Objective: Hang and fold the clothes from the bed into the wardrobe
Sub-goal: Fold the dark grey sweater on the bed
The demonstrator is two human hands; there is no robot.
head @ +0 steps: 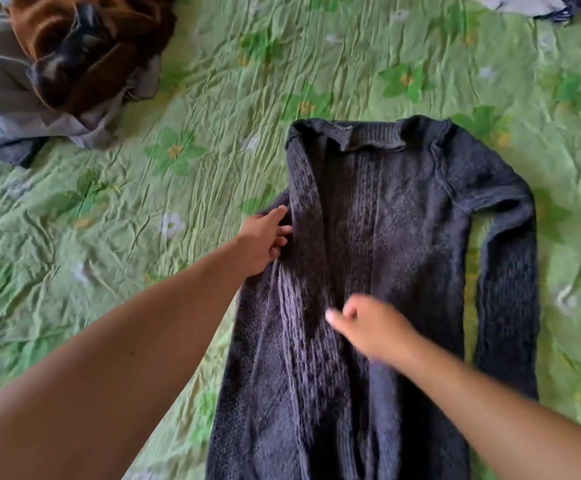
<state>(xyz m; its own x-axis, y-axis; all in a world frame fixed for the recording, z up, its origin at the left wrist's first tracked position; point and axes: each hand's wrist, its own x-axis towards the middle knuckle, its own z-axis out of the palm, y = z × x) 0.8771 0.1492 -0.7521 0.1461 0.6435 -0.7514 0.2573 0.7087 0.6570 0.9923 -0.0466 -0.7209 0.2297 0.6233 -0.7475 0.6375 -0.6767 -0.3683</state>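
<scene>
Green bedspread (213, 64); left hand (265, 239) grips cardigan (403, 220), right hand (368, 327) curled above.

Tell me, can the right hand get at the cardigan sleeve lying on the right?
Probably yes: the right hand is over the middle of the cardigan, and the sleeve lies uncovered on the bed beside it, nothing between.

No text, label, brand, number or sign can be read. The dark knitted cardigan (396, 237) shows only its knit pattern, and the green bedsheet (116, 244) only printed flowers.
</scene>
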